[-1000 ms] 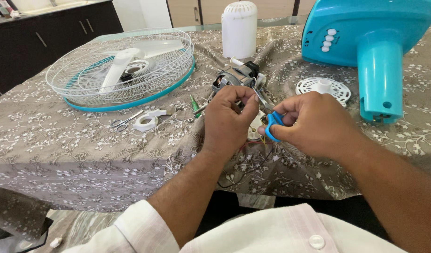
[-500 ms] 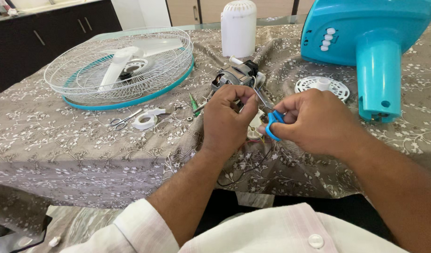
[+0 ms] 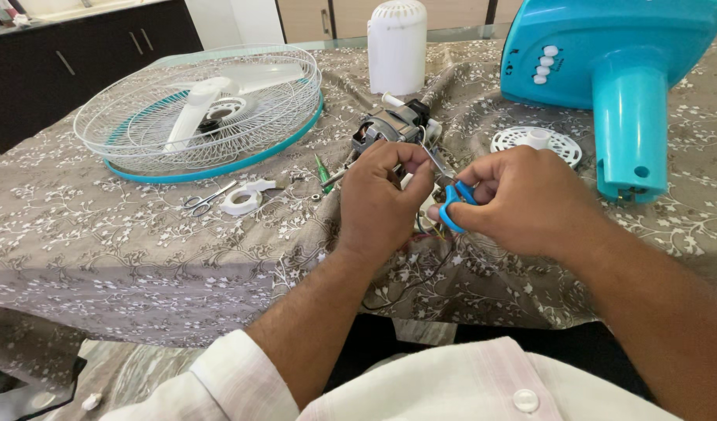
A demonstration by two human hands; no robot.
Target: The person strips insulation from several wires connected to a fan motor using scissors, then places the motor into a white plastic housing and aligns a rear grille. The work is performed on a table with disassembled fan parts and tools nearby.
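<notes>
Blue-handled tool [image 3: 452, 206] pinched by right hand [image 3: 522, 203] over floral tablecloth [image 3: 140, 242]; left hand [image 3: 382, 199] curled.

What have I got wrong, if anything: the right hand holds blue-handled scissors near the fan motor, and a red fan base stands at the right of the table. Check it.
One slip: the fan base is turquoise blue, not red, as the head view shows. The rest holds: the right hand holds blue-handled scissors near the fan motor, and the base stands at the right of the table.

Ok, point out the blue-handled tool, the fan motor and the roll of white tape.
blue-handled tool [image 3: 450, 209], head view, on the blue handle in the right hand.
fan motor [image 3: 390, 125], head view, on its metal body.
roll of white tape [image 3: 241, 200], head view, on the ring's rim.
</notes>
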